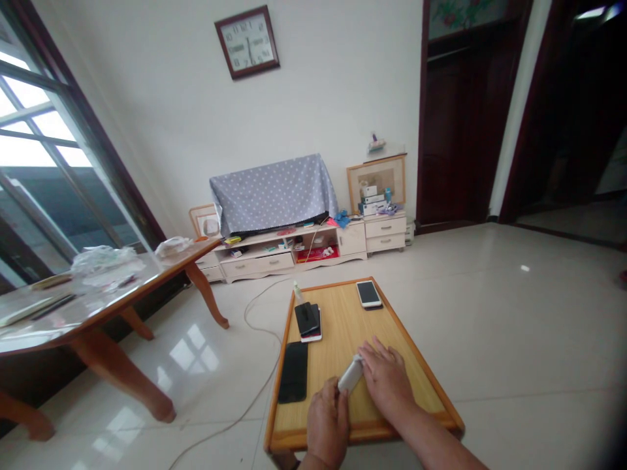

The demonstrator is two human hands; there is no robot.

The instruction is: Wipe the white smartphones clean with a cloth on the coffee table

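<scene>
Both my hands rest on a small wooden table (343,326) in front of me. My left hand (327,421) is curled at the near end of a white phone-like object (351,375), gripping it. My right hand (385,377) lies beside and over that object's far end, fingers bent against it. A black phone (294,371) lies flat at the table's left edge. Further back sits a stack of phones, a black one on a white one (308,320). A white phone (368,294) lies at the far right corner.
A large wooden table (98,294) with plastic bags stands at the left by the window. A white cable (255,320) runs over the tiled floor toward a low cabinet (304,251) holding a cloth-covered TV. A small bottle (296,292) stands at the small table's far left corner.
</scene>
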